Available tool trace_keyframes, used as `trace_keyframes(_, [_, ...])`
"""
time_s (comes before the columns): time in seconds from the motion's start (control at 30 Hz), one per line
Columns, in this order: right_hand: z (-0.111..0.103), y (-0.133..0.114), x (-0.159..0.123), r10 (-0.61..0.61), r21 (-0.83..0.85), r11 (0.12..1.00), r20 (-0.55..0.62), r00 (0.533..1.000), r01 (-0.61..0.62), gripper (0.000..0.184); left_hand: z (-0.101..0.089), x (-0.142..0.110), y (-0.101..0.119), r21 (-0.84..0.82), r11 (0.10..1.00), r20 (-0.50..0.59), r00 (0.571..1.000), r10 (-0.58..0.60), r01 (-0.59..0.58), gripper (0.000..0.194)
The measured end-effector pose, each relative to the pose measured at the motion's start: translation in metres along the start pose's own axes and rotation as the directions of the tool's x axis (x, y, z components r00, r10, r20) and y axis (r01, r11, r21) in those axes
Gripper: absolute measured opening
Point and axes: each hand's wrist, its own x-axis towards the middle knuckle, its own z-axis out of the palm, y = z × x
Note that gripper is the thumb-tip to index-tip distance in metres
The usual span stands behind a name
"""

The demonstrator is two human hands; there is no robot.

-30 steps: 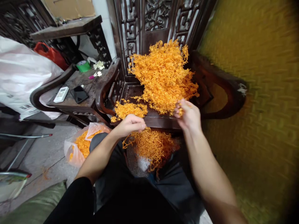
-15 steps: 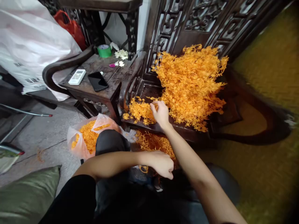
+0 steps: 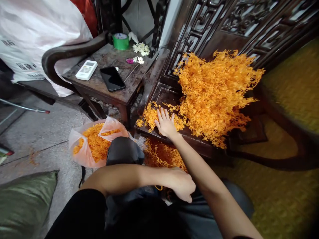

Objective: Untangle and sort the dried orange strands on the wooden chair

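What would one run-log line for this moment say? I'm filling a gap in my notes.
right hand: flat on small loose orange strand pile | left hand: closed, by lap, contents hidden | big orange strand heap: on dark carved wooden chair

Bright orange stringy heap (image 3: 214, 89), dark brown carved wooden chair (image 3: 199, 30), green tape roll (image 3: 121, 41), white remote control (image 3: 86, 70), black phone (image 3: 112, 78)

On the dark side table (image 3: 99, 88) we note a white remote (image 3: 86, 70), black phone (image 3: 112, 78) right of it, green tape roll (image 3: 121, 41) and small white blossoms (image 3: 141, 49) at the far edge. White sack (image 3: 37, 36) behind; green cushion (image 3: 25, 199) below-left.
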Motion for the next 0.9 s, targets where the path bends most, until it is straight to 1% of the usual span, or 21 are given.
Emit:
trace_keyframes(0.07, [-0.007, 0.001, 0.0, 0.031, 0.019, 0.999, 0.004, 1.0, -0.031, 0.076, -0.002, 0.0, 0.001, 0.014, 1.0, 0.015, 1.0, 0.006, -0.006, 0.046])
trace_keyframes(0.13, [-0.016, 0.004, 0.001, 0.06, 0.073, 0.996, -0.003, 0.998, -0.059, 0.076, -0.004, -0.001, 0.003, 0.03, 1.0, 0.03, 1.0, -0.001, 0.0, 0.047])
trace_keyframes(0.23, [-0.032, 0.014, 0.003, 0.095, 0.212, 0.973, -0.008, 0.995, -0.091, 0.07, -0.005, -0.001, 0.004, 0.031, 0.999, 0.022, 1.0, -0.016, 0.015, 0.047])
trace_keyframes(0.3, [-0.043, 0.026, 0.001, 0.115, 0.331, 0.939, -0.043, 0.992, -0.095, 0.068, -0.006, -0.002, 0.003, 0.02, 1.0, -0.004, 1.0, -0.022, 0.022, 0.045])
trace_keyframes(0.37, [-0.054, 0.038, -0.008, 0.153, 0.483, 0.873, -0.161, 0.975, -0.058, 0.068, -0.009, -0.005, -0.001, 0.012, 1.0, -0.05, 0.999, -0.013, 0.014, 0.039])
trace_keyframes(0.43, [-0.064, 0.051, -0.029, 0.235, 0.658, 0.753, -0.308, 0.922, 0.028, 0.064, -0.014, -0.011, -0.007, -0.031, 0.999, -0.134, 0.99, 0.038, -0.043, 0.036])
trace_keyframes(0.47, [-0.069, 0.058, -0.045, 0.287, 0.731, 0.678, -0.354, 0.89, 0.072, 0.061, -0.016, -0.016, -0.011, -0.07, 0.994, -0.189, 0.979, 0.072, -0.087, 0.035])
trace_keyframes(0.5, [-0.074, 0.063, -0.063, 0.336, 0.785, 0.611, -0.376, 0.863, 0.104, 0.057, -0.019, -0.02, -0.015, -0.126, 0.982, -0.263, 0.959, 0.103, -0.14, 0.034])
trace_keyframes(0.53, [-0.079, 0.069, -0.084, 0.374, 0.817, 0.565, -0.378, 0.847, 0.115, 0.052, -0.021, -0.024, -0.019, -0.179, 0.963, -0.329, 0.935, 0.133, -0.201, 0.033])
trace_keyframes(0.57, [-0.084, 0.073, -0.106, 0.407, 0.829, 0.549, -0.373, 0.834, 0.103, 0.048, -0.023, -0.027, -0.024, -0.216, 0.947, -0.433, 0.892, 0.127, -0.239, 0.03])
trace_keyframes(0.6, [-0.09, 0.077, -0.128, 0.438, 0.829, 0.553, -0.368, 0.82, 0.076, 0.043, -0.024, -0.028, -0.029, -0.229, 0.932, -0.55, 0.827, 0.116, -0.283, 0.027])
trace_keyframes(0.63, [-0.096, 0.081, -0.149, 0.474, 0.825, 0.564, -0.367, 0.801, 0.044, 0.039, -0.024, -0.027, -0.034, -0.237, 0.916, -0.664, 0.743, 0.089, -0.322, 0.025])
trace_keyframes(0.67, [-0.102, 0.084, -0.169, 0.516, 0.819, 0.574, -0.377, 0.769, 0.016, 0.034, -0.023, -0.024, -0.038, -0.222, 0.898, -0.732, 0.674, 0.103, -0.379, 0.025])
trace_keyframes(0.7, [-0.107, 0.086, -0.186, 0.56, 0.816, 0.579, -0.396, 0.728, -0.002, 0.031, -0.021, -0.019, -0.041, -0.21, 0.876, -0.771, 0.624, 0.125, -0.434, 0.027])
trace_keyframes(0.73, [-0.113, 0.089, -0.202, 0.602, 0.816, 0.578, -0.421, 0.678, -0.007, 0.029, -0.018, -0.012, -0.043, -0.187, 0.859, -0.793, 0.589, 0.153, -0.476, 0.028])
trace_keyframes(0.77, [-0.117, 0.09, -0.217, 0.639, 0.817, 0.576, -0.449, 0.624, -0.002, 0.026, -0.013, -0.003, -0.045, -0.154, 0.856, -0.797, 0.574, 0.187, -0.493, 0.03])
trace_keyframes(0.8, [-0.121, 0.091, -0.229, 0.67, 0.818, 0.575, -0.475, 0.571, 0.006, 0.024, -0.006, 0.006, -0.046, -0.106, 0.868, -0.784, 0.578, 0.227, -0.484, 0.031])
trace_keyframes(0.83, [-0.125, 0.09, -0.241, 0.694, 0.822, 0.569, -0.488, 0.53, 0.012, 0.022, 0.002, 0.016, -0.047, -0.033, 0.891, -0.751, 0.6, 0.276, -0.453, 0.032])
trace_keyframes(0.87, [-0.127, 0.089, -0.251, 0.713, 0.828, 0.56, -0.492, 0.499, 0.016, 0.021, 0.012, 0.027, -0.05, 0.043, 0.922, -0.692, 0.654, 0.306, -0.386, 0.032])
trace_keyframes(0.9, [-0.129, 0.088, -0.26, 0.73, 0.834, 0.551, -0.496, 0.469, 0.025, 0.02, 0.023, 0.037, -0.054, 0.118, 0.938, -0.606, 0.724, 0.329, -0.327, 0.032])
